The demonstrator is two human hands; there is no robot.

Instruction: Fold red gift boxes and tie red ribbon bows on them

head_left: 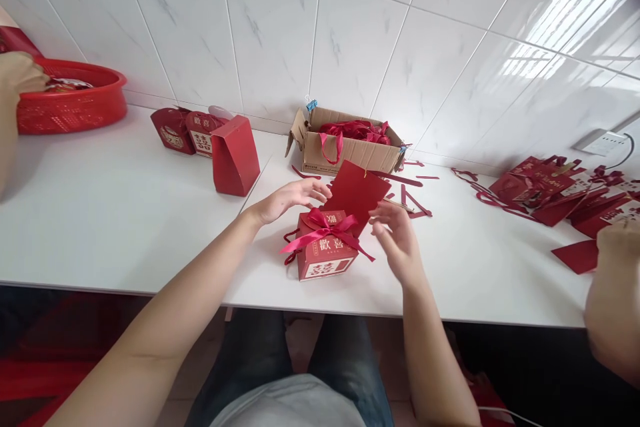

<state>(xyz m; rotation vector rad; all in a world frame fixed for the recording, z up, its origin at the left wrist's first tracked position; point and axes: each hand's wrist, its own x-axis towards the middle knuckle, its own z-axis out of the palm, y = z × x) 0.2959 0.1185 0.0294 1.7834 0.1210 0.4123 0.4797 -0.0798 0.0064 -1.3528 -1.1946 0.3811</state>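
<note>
A small red gift box (326, 250) with gold and white Chinese characters sits on the white table in front of me. A pink-red ribbon (320, 233) is tied in a bow across its top, and dark red cord shows at its left side. Just behind it, a plain red card panel (356, 197) stands tilted; whether it belongs to another box is hidden. My left hand (293, 200) is open, its stretched fingers close to the panel's left edge. On the other side, my right hand (396, 240) is open and loosely curved beside the panel's right edge. Contact cannot be made out.
Behind stands a cardboard box (350, 157) of red ribbons, with loose strips (413, 203) nearby. Red boxes (236, 157) stand left; more decorated boxes (535, 183) lie right. A co-worker's hand (23, 73) is at a red basket (75, 110); another person's arm (613, 293) is right.
</note>
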